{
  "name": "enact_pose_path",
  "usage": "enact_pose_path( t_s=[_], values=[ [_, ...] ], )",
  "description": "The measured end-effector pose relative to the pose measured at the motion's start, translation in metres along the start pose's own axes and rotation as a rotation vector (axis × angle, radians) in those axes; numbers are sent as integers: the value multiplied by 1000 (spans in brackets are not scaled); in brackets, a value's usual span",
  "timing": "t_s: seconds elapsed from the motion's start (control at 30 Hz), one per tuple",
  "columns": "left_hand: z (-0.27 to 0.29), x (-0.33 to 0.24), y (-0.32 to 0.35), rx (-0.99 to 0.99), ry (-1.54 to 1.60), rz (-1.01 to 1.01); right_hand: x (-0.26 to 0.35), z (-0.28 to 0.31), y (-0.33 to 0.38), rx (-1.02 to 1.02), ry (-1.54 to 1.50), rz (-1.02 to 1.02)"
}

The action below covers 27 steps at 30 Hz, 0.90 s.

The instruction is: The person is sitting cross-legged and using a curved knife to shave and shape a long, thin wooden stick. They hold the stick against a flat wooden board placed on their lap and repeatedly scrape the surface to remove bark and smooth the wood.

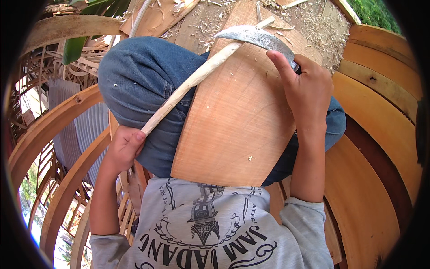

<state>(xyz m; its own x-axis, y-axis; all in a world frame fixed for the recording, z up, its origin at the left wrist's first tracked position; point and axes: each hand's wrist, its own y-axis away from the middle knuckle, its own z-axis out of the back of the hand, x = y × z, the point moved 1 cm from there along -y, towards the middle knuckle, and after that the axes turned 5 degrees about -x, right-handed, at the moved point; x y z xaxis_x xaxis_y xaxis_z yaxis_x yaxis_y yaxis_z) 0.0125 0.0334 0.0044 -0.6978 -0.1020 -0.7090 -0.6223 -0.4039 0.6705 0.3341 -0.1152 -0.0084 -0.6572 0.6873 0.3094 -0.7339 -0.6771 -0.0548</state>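
My left hand [127, 145] is closed around the lower end of a pale, peeled wooden stick [191, 81], which slants up and away to the right. In my right hand [309, 83] is a sickle-like curved knife [257, 36], its handle mostly hidden by the fingers and the thumb lying along the base of the blade. The blade crosses over the stick near its far end, its tip pointing left. Beneath them a broad wooden board [235, 125] lies across my lap, between my jeans-covered knees.
Wood shavings [329, 33] litter the planks beyond the board. Curved timber ribs [58, 116] rise on the left, with grey corrugated sheets [85, 127] and slats past them. Bent wooden planks [363, 188] line the right side. Green leaves [374, 13] show at the far right.
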Motion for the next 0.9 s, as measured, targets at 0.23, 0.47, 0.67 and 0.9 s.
enact_pose_path(
  t_s=[0.23,0.47,0.67,0.9],
  values=[
    [0,-4,-1,7,20,-2,1,-6,-5,-58,50,-20],
    [-3,-3,-2,-10,43,-3,-12,-4,-10,-177,73,-45],
    [-4,0,-1,-28,32,-114,-114,31,-27,-176,-50,-395],
    [-3,9,0,-25,51,-40,24,10,9,35,10,-6]
  ],
)
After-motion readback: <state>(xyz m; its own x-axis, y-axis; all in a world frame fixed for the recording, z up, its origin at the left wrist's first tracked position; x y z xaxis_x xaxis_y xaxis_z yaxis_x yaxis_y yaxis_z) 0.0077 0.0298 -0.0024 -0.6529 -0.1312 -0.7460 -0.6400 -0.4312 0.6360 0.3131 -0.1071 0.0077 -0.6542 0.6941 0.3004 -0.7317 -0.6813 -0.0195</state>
